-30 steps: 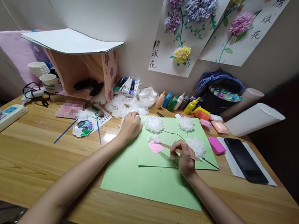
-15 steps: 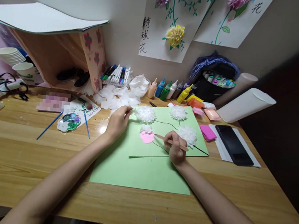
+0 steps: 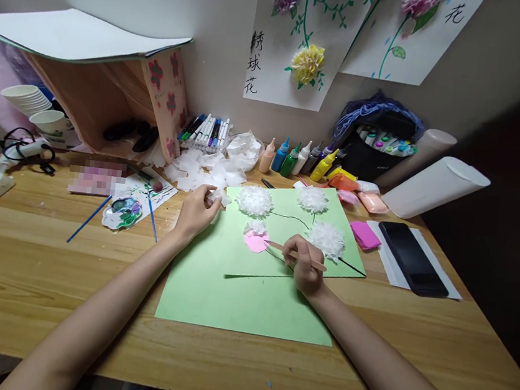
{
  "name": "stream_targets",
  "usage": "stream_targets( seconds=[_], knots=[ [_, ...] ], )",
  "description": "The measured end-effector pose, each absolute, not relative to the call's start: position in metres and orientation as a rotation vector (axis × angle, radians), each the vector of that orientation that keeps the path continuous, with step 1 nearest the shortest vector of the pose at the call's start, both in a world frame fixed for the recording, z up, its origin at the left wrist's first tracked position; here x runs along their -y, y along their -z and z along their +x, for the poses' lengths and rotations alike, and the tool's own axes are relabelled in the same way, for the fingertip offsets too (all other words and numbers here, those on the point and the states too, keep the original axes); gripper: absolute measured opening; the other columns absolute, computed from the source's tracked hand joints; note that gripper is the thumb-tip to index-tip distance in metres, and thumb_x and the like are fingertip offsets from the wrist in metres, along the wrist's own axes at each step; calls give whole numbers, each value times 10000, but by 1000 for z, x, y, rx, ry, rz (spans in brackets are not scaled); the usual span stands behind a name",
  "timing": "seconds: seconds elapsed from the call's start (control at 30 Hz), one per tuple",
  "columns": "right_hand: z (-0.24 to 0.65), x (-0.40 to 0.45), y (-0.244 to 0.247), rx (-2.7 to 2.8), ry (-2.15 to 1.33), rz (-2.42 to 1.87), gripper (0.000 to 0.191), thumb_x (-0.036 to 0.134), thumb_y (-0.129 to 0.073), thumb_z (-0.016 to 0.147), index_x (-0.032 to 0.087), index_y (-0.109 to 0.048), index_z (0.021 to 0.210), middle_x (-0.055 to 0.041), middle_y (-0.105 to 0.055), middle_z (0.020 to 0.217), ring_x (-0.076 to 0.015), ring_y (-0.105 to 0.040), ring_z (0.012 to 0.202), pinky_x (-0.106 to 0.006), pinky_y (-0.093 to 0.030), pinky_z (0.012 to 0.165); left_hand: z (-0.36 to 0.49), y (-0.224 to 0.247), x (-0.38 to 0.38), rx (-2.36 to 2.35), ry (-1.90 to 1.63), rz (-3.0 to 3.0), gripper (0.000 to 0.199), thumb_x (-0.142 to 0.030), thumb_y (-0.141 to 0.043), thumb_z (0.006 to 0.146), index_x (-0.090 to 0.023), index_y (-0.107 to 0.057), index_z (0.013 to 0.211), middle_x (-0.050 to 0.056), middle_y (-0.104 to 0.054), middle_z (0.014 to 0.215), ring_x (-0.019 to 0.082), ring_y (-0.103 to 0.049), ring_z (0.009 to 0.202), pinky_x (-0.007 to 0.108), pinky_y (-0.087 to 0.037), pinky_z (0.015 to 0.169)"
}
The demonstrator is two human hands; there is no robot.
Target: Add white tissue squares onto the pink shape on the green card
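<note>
The flower sheet [image 3: 275, 265], a green sheet with white ruffled flowers on it, lies in front of me in the head view, on top of a larger green sheet [image 3: 247, 303] that rests on the wooden table [image 3: 64, 304]. My right hand [image 3: 306, 266] is closed around a flat wooden stick [image 3: 276, 245], and I hold it slanting over the flower sheet with its tip at the right edge of the pink patch [image 3: 255, 242]; whether the tip presses on the patch or hovers just above, I cannot tell. A small cluster of white petals [image 3: 256, 226] sits along the upper edge of that patch. My left hand [image 3: 194, 214] is at the upper left of the sheets, thumb and fingers drawn narrow around a crumpled bit of white tissue [image 3: 217, 197]. Three fuller white flowers [image 3: 254, 201] stand around the pink patch, one above it, one farther up to the right, and one to the right beside my right hand, with thin black stems [image 3: 291, 216] drawn between them. Beyond my left hand, loose tissue pieces [image 3: 201, 174] spread next to a clear bowl [image 3: 245, 149] of more tissue, and a row of paint bottles [image 3: 301, 159] runs to its right. A bright pink folded paper [image 3: 365, 236] lies just right of the flower sheet, near a black phone [image 3: 414, 260]. Well to the left, a paint palette [image 3: 121, 213] lies between two blue brushes [image 3: 89, 219].
</note>
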State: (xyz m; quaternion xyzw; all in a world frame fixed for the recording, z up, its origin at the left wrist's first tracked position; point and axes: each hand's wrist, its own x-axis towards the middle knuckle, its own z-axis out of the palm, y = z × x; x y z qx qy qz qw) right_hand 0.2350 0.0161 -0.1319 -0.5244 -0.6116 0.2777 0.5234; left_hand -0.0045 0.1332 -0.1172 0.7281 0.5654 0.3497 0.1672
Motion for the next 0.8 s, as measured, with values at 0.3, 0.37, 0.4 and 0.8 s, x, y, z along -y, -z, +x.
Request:
stream_targets(
  seconds=[0.3, 0.37, 0.4, 0.8],
  knots=[
    [234, -16, 135, 1380, -621, -1304, 458, 438, -297, 952, 222, -530, 621, 19, -466, 483, -131, -428, 450, -286, -349, 506, -14, 118, -141, -1702, -1379, 1937, 214, -256, -457, 896, -171, -646, 947, 68, -687, 940, 180, -617, 838, 290, -456, 760],
    [234, -17, 135, 1364, -644, -1318, 463, 446, -295, 956, 219, -532, 630, 22, -463, 481, -126, -429, 443, -280, -353, 500, -15, 114, -142, -1693, -1452, 1914, 212, -258, -463, 898, -173, -651, 946, 61, -679, 930, 167, -608, 816, 272, -452, 730],
    [234, -17, 135, 1366, -654, -1316, 465, 449, -294, 959, 217, -534, 636, 23, -464, 483, -122, -431, 443, -276, -356, 500, -14, 111, -143, -1664, -1482, 1905, 207, -258, -473, 896, -172, -654, 946, 56, -677, 921, 158, -603, 797, 262, -449, 712],
    [230, -23, 131, 1333, -710, -1281, 395, 442, -344, 968, 207, -542, 719, 24, -524, 575, -116, -501, 519, -249, -389, 513, 62, 76, -75, -923, -627, 1999, 167, -249, -551, 861, -185, -704, 878, 27, -730, 862, 134, -623, 715, 235, -446, 624]
  ],
)
